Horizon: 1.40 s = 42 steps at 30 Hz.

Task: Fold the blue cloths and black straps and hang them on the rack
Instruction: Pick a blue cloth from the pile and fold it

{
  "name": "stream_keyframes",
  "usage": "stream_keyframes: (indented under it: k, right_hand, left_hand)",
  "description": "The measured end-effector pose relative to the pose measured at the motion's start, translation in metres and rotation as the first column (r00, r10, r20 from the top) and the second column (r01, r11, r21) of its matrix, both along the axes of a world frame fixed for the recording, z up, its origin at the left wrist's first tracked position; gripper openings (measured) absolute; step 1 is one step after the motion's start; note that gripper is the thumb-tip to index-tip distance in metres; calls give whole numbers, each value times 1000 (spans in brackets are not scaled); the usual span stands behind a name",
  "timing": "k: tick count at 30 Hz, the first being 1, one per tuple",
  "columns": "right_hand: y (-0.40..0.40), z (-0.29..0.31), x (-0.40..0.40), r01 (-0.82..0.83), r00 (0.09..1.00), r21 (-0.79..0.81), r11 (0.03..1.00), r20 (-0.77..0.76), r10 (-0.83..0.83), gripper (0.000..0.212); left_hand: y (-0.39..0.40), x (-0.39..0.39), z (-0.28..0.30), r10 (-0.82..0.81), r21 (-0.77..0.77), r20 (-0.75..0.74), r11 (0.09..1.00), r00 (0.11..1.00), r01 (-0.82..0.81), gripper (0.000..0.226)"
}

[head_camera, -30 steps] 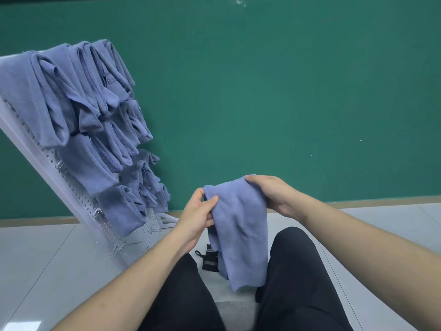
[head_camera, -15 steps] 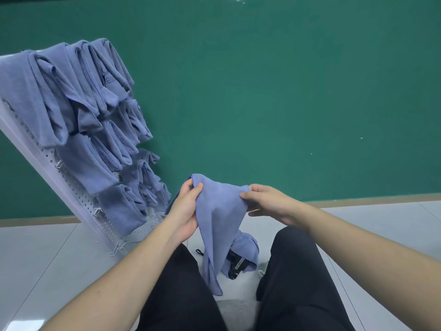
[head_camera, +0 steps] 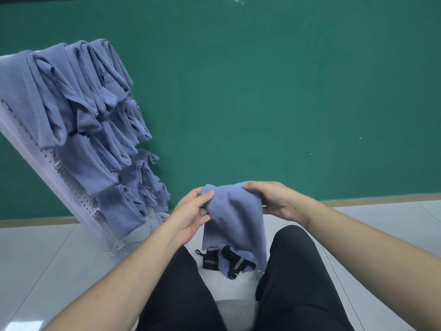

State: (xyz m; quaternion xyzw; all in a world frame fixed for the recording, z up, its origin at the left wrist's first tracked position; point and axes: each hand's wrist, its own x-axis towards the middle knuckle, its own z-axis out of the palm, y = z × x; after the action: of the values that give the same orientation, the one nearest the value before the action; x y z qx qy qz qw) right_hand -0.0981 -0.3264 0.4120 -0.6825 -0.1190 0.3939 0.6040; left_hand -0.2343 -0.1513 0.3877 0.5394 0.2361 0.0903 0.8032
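Note:
A blue cloth [head_camera: 235,220] hangs in front of me between my knees. My left hand [head_camera: 191,215] pinches its upper left corner, and my right hand [head_camera: 274,201] grips its upper right edge. Black straps [head_camera: 229,260] with grey stripes dangle from the cloth's lower end just above the floor. At the left leans a white perforated rack [head_camera: 71,187] with several folded blue cloths [head_camera: 78,103] hung on its hooks.
A green wall fills the background above a wooden skirting strip [head_camera: 381,201]. The floor has pale glossy tiles [head_camera: 40,256]. My legs in black trousers [head_camera: 298,283] flank the hanging cloth. Bare metal hooks [head_camera: 117,248] stick out at the rack's lower end.
The cloth was spread out and twisted half a second ago; now it hangs doubled over again, held at the top by both hands, with the straps showing below.

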Motion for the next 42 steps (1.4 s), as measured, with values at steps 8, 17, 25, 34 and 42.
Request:
stream_keyframes:
  k: [8, 17, 25, 34, 42]
  right_hand:
    - [-1, -1, -9, -65, 970, -152, 986, 224, 99, 11]
    - [6, -5, -10, -11, 926, -119, 993, 372, 55, 29]
    - [0, 3, -4, 20, 938, 20, 1000, 346, -26, 29]
    - [-7, 6, 8, 50, 917, -98, 994, 398, -7, 31]
    - [-11, 11, 6, 7, 878, -185, 983, 472, 83, 24]
  left_hand:
    - [-3, 2, 1, 144, 59, 13, 988, 990, -144, 10]
    - [3, 5, 1, 258, 186, -78, 953, 963, -240, 17]
    - [1, 5, 10, 20, 166, -113, 986, 993, -1, 15]
    - [-4, 4, 8, -64, 226, -165, 969, 984, 101, 12]
    - [-6, 9, 11, -59, 281, -149, 955, 987, 99, 17]
